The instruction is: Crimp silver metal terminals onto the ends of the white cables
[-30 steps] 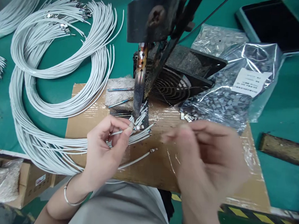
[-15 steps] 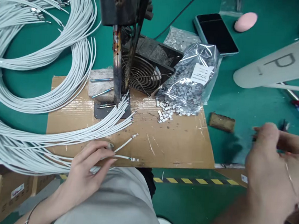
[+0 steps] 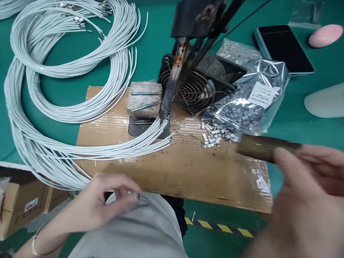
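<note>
The right hand point(image 3: 309, 195) has picked the brown block point(image 3: 260, 147) off the mat point(image 3: 323, 129).

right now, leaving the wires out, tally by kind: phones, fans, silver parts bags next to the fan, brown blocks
phone: 1
fan: 1
silver parts bags: 2
brown block, in the right hand: 1
total: 5

A brown block point(image 3: 262, 147), oblong, rough-faced and motion-blurred, lies nearly level in the air over the right edge of the cardboard sheet point(image 3: 186, 174). Its left end is free and its right end is pinched in the right hand point(image 3: 309, 203). A thin white wire point(image 3: 144, 200), faint and blurred, is pinched in the left hand point(image 3: 100, 205) just before the sheet's near edge.
</note>
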Available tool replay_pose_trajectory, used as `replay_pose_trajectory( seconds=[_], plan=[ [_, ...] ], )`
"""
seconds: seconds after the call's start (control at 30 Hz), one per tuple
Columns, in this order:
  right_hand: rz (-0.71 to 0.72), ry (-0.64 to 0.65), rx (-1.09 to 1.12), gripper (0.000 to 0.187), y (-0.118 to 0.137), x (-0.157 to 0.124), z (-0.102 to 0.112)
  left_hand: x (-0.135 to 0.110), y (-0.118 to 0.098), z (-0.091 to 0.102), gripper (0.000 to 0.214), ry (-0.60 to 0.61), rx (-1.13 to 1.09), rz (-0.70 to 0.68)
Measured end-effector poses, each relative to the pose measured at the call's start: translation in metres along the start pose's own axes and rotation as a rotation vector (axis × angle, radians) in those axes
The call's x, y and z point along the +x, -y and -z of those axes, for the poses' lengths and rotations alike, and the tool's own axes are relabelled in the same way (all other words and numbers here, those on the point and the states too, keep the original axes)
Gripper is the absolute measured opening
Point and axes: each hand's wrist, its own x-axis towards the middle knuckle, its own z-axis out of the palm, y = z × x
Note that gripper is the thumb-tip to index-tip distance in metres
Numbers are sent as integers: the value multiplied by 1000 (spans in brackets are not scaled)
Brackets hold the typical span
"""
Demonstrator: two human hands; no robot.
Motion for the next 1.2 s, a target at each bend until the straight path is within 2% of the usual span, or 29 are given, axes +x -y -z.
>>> replay_pose_trajectory(
  seconds=[0.07,0.13,0.2,0.33,0.43,0.57,0.77,0.9,1.07,1.17,1.2],
  plan=[
    [-39,223,59,23,23,-29,-27,14,-6,2,11,-308,-21,-2],
    [-62,365,87,22,37,-53,-52,31,-11,1,11,-488,-26,-26],
    [-93,510,166,17,43,-68,-74,50,-15,-1,21,-556,-10,-40],
    [-123,638,296,15,49,-81,-94,81,-14,-9,36,-560,-19,-70],
    [-141,673,313,16,54,-84,-92,89,-12,-16,30,-590,-69,-92],
    [-176,702,331,16,58,-85,-85,85,-13,-20,18,-636,-66,-109],
    [-122,663,228,15,56,-90,-83,84,-16,-23,16,-642,-22,-91],
    [48,601,165,19,56,-96,-80,87,-14,-27,17,-667,27,-107],
    [318,566,157,31,58,-100,-80,88,-16,-28,22,-689,137,-230],
    [421,567,143,36,57,-99,-81,88,-17,-27,25,-694,207,-281],
    [414,576,130,36,57,-99,-81,89,-17,-27,26,-695,235,-286]
  ],
)
